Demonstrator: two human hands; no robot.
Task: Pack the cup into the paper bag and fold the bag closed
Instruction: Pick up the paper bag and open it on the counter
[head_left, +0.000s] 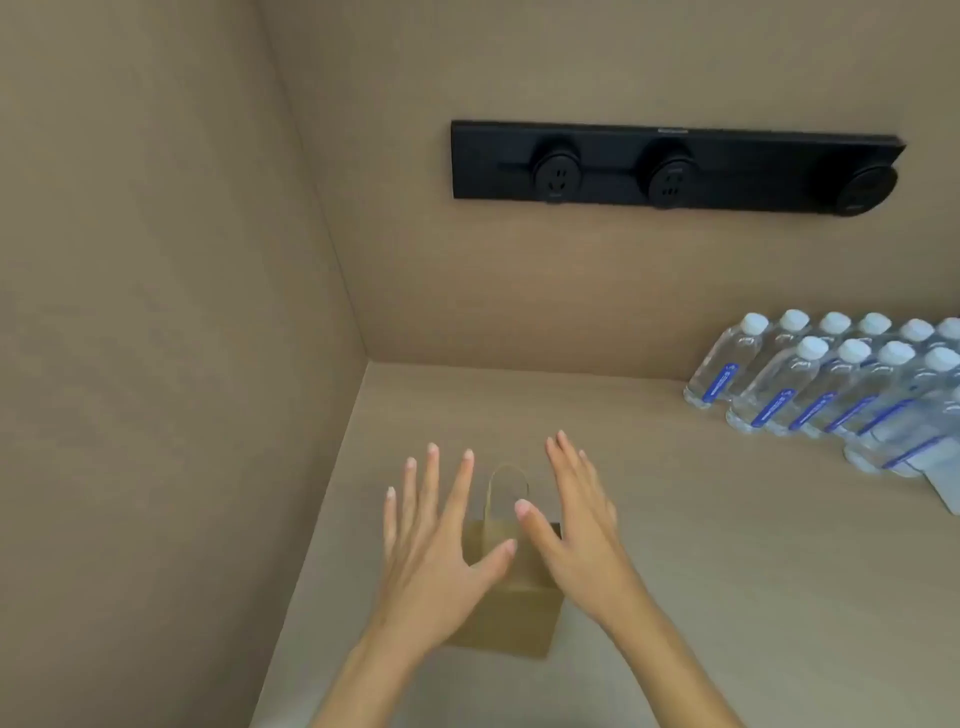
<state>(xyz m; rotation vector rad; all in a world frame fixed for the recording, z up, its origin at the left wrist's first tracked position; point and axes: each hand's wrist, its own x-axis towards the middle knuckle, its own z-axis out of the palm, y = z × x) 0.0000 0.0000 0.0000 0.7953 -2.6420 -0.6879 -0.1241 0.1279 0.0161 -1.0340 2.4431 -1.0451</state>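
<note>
paper bag (511, 608) lies on the beige counter (675, 571) near the corner, handle (508, 483) toward the back wall, partly covered by both hands. left hand (436, 561) and right hand (576, 525) are above it, fingers spread, grasping nothing. no cup visible. water bottles (831, 384) stand well apart at right. black socket strip (675, 166) is mounted on the wall.

Water bottles (831, 384), black socket strip (675, 166)
</note>
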